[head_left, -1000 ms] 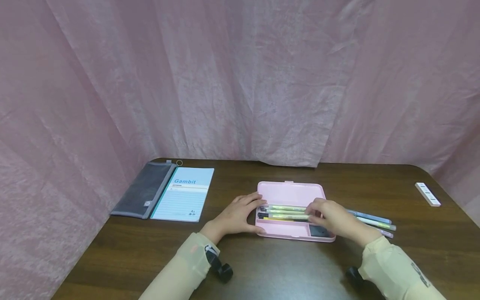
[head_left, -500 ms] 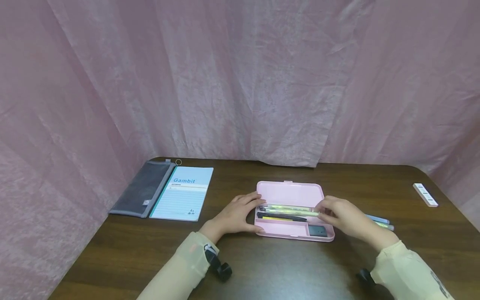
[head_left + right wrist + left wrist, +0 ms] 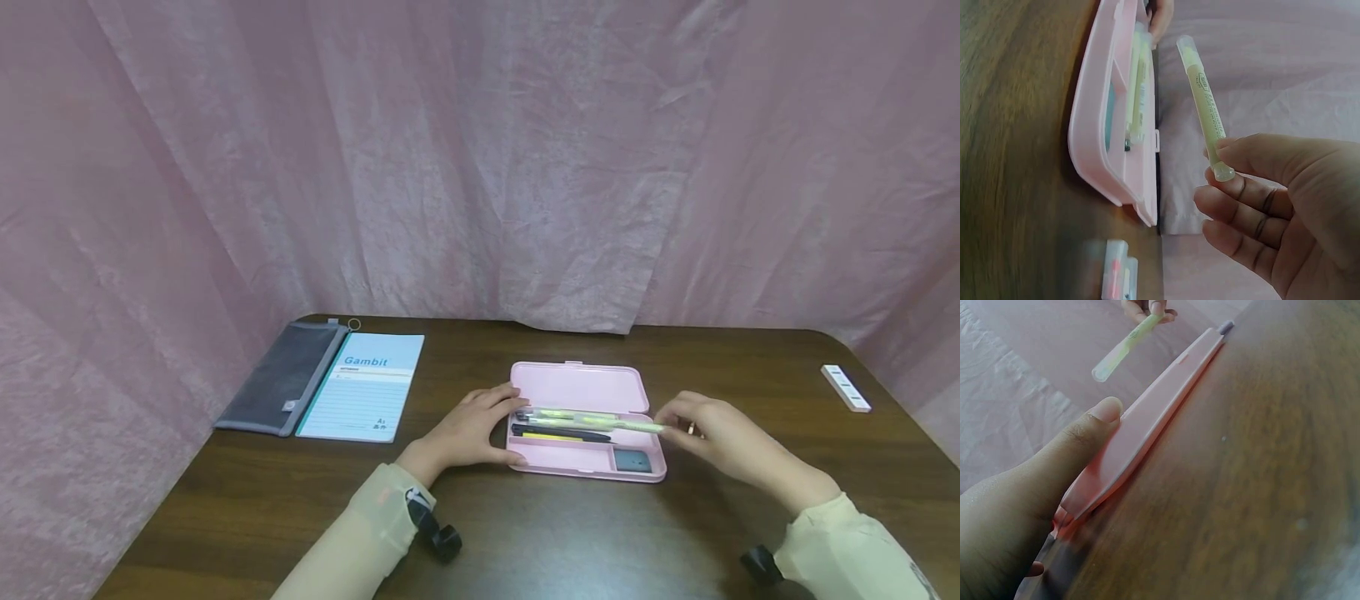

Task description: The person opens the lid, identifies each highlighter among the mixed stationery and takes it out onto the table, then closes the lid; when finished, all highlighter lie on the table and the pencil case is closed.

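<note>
- A grey pouch [image 3: 285,379] and, just beside it, a blue notebook [image 3: 363,396] lie at the left of the table; both are well apart from the work and best left alone.
- The left hand [image 3: 463,429] is spread against the left end of the pink case [image 3: 562,454], thumb on the near edge, fingers by the lid edge; it looks set to steady rather than clench. Light, even pressure should do, so the case neither slides nor tips.
- The case lies with its lid laid back. Inside are two pale green highlighters [image 3: 1139,94], a black pen [image 3: 558,432] and something yellow beside it, with a grey-blue block [image 3: 632,461] in the small front compartment. Keeping the highlighters parallel should avoid snags.
- The right hand [image 3: 712,429] pinches another green highlighter [image 3: 1205,103] by one end, between thumb and forefinger, raised above the case's right part. Held so near the end, it may pivot; a firm pinch and a level path would help it clear the wall.
- Near the case's right end lie more pens [image 3: 1114,275], partly seen; the wrist should clear them.
- A white strip [image 3: 846,388] lies far right, well apart.
</note>
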Motion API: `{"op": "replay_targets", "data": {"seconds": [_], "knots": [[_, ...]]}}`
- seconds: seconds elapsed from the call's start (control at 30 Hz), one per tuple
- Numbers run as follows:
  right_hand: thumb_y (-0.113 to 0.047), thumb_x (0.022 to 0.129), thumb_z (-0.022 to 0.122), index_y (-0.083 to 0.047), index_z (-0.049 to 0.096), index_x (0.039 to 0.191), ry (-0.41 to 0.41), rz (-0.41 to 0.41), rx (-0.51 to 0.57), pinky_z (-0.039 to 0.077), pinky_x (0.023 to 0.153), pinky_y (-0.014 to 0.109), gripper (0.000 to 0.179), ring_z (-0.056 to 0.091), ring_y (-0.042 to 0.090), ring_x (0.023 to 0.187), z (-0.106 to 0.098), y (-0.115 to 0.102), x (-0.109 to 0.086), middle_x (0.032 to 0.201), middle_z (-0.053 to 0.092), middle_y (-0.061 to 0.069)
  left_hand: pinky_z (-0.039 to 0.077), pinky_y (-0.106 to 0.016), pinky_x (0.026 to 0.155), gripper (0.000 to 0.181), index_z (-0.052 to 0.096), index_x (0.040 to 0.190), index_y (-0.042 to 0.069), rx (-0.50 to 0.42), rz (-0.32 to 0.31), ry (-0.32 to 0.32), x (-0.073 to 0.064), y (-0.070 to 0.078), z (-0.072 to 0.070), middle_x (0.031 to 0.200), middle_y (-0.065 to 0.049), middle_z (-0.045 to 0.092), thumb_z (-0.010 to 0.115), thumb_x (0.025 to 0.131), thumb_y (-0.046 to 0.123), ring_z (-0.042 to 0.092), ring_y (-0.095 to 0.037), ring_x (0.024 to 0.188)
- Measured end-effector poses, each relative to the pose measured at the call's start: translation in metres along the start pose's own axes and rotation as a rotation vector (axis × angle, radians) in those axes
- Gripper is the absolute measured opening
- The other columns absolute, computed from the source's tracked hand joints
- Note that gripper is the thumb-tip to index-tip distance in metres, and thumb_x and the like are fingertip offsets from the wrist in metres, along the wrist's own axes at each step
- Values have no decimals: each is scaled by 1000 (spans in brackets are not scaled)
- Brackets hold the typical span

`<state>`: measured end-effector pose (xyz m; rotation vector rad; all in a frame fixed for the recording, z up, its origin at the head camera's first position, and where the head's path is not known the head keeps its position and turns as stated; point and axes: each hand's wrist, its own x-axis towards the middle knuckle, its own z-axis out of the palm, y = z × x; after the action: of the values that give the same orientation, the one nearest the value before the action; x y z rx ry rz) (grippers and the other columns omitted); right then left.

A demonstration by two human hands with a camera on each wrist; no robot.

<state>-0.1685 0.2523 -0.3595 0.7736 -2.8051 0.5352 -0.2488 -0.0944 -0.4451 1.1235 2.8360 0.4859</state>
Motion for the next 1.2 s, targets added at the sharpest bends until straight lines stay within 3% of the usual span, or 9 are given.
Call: {"op": "replay_targets", "data": {"seconds": [0.37, 0.6, 1.2], "knots": [[-14, 83, 73, -19, 68, 89, -24, 53, -20, 41, 58, 20, 10, 42, -7, 70, -13, 10, -9, 80, 53, -16, 27, -45, 118, 85, 41, 145, 29, 2, -3, 9, -1, 0, -1, 156, 1, 33, 65, 74, 71, 31, -19, 145], [-8, 77, 77, -19, 67, 87, 54, 23, -64, 39, 56, 19, 18, 40, -10, 70, -11, 21, -23, 80, 53, -18, 28, -46, 117, 86, 40, 145, 29, 24, 19, 11, 0, 0, 1, 156, 1, 34, 63, 75, 72, 32, -20, 144], [-2, 69, 80, -20, 65, 85, 148, -15, -88, 36, 55, 18, 29, 39, -11, 70, -1, 43, -47, 78, 49, -21, 26, -43, 118, 85, 40, 145, 29, 14, -9, -8, -1, 4, -3, 156, 2, 32, 65, 75, 69, 30, -18, 145]]}}
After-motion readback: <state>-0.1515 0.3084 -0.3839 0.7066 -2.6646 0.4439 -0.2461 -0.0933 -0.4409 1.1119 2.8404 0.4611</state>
